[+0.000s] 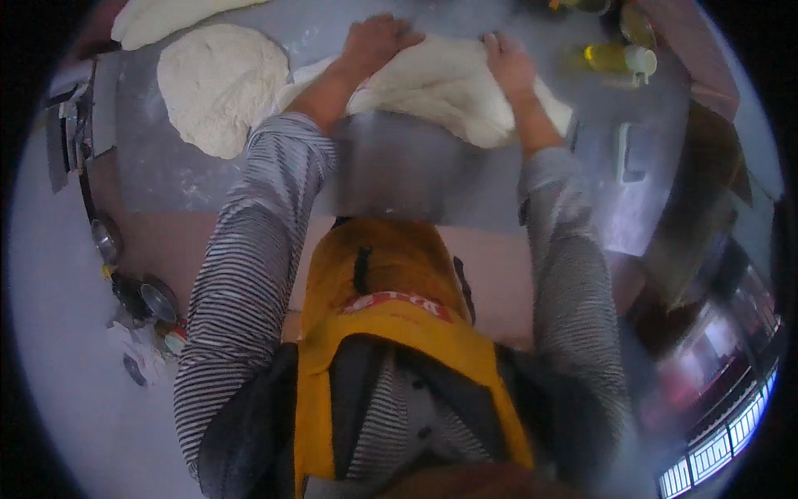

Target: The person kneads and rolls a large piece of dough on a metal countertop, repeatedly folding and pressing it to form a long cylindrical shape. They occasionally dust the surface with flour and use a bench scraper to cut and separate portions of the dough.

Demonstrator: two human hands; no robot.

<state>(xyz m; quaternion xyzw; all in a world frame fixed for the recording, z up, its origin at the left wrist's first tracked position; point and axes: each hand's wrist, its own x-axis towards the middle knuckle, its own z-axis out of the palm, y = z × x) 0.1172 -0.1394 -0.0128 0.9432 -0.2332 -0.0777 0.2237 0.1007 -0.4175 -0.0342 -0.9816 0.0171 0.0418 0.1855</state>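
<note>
A long, folded piece of pale dough [440, 87] lies across the grey work table in front of me. My left hand [378, 43] grips it along its far edge, near the left end, with the fingers curled over. Toward the right end, my right hand [509, 68] holds the same dough, fingers bent over its far side. Both arms are stretched forward. To the left of my left forearm rests a big, rounded mass of dough [218, 87], its surface rough and floury. The undersides of my fingers are hidden.
Another strip of dough [166, 18] lies at the far left. A bottle of yellow liquid [615, 60] stands at the far right, and a pale rectangular object [633, 152] lies nearer. Metal bowls [158, 299] sit low on the left. Flour dusts the table [166, 183].
</note>
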